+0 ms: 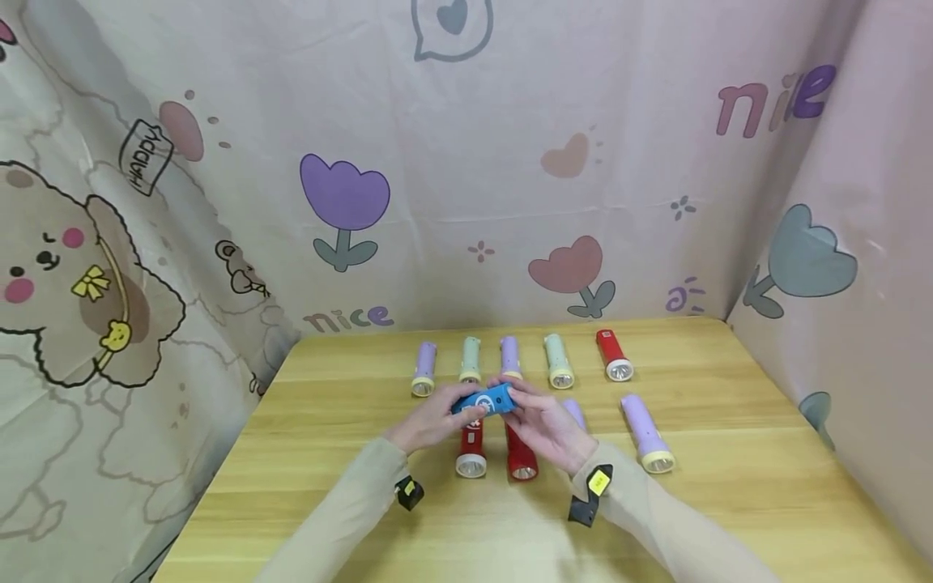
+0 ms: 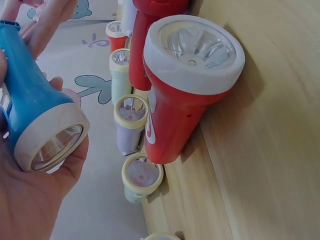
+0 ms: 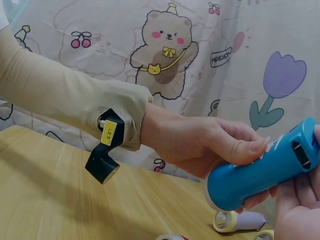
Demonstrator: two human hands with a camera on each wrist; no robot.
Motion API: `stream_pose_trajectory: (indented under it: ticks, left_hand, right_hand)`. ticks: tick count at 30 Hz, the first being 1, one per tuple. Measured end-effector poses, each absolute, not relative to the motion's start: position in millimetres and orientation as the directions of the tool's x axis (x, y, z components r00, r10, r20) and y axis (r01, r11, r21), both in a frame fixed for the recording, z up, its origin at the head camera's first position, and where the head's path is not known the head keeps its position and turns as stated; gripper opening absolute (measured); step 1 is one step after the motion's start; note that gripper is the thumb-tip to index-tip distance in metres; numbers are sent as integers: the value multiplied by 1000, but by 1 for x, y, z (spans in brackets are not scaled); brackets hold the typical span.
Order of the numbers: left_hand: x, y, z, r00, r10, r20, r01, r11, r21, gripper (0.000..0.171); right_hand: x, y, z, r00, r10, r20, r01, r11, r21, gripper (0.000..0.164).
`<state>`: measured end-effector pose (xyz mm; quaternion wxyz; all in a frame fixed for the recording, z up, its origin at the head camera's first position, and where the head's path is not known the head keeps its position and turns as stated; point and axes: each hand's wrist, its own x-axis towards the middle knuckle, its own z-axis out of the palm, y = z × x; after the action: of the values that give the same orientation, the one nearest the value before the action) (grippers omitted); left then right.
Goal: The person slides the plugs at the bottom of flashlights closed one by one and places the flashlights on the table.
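Observation:
A blue flashlight with a white rim is held above the table between both hands. My left hand grips it around the head end, thumb lying along the body in the right wrist view. My right hand pinches the narrower tail end. The lens of the blue flashlight faces down toward my left palm in the left wrist view. A dark slot shows near the tail of the flashlight in the right wrist view. Just below the hands, a red flashlight and a second red flashlight lie on the table, the second partly covered.
A back row holds purple, pale green and purple flashlights, another pale green one and a red one. One purple flashlight lies right of my hands; another is partly hidden behind my right hand. Printed curtains surround the wooden table.

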<state>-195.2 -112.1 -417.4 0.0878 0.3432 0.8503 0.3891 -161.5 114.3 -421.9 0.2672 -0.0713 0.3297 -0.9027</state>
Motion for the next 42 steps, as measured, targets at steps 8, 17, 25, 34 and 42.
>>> stream_pose_trajectory:
  ticks: [8, 17, 25, 34, 42]
  left_hand:
    - [-196, -108, -419, -753, 650, 104, 519, 489, 701, 31]
    - [-197, -106, -419, -764, 639, 92, 519, 522, 677, 34]
    - [-199, -107, -422, -770, 634, 63, 503, 544, 672, 36]
    - [-199, -103, -419, -780, 623, 60, 497, 558, 664, 46]
    - [-198, -93, -413, -787, 614, 54, 523, 619, 586, 47]
  right_hand:
    - [-162, 117, -422, -857, -506, -96, 443, -628, -641, 23]
    - [-163, 115, -420, -872, -464, -154, 440, -608, -661, 18]
    - [-164, 108, -420, -909, -365, -201, 399, -620, -676, 24]
    - [-165, 106, -416, -935, -283, -214, 346, -598, -723, 20]
    - [-168, 108, -410, -968, -109, -226, 249, -535, -807, 28]
